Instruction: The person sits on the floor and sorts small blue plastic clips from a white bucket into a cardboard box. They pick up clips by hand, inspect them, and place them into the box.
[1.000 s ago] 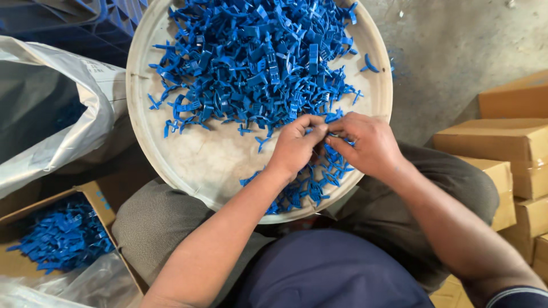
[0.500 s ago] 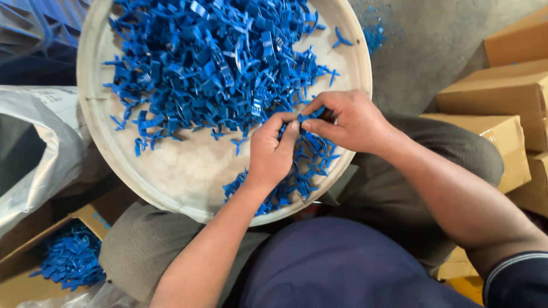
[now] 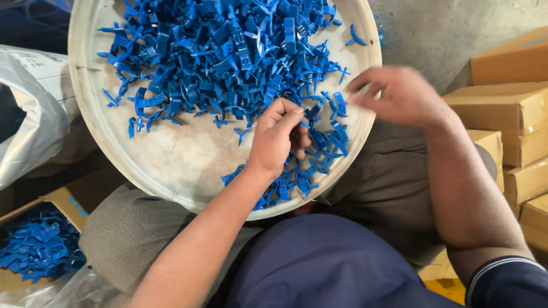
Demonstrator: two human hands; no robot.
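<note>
Head view, round white tray on the person's lap, blue plastic parts heaped toward its far edge, left hand curled over parts near the tray's near-right edge, grip unclear, right hand blurred at the right rim, fingers loosely spread, hands apart, cardboard boxes to the right.

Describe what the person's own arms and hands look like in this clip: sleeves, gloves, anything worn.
Both hands are bare: no gloves, rings or watch show on the left hand or the right hand, though the right one is motion-blurred. The left forearm is uncovered as far as the frame shows. The right arm ends in a short dark navy sleeve with a thin pale stripe near its hem.
</note>
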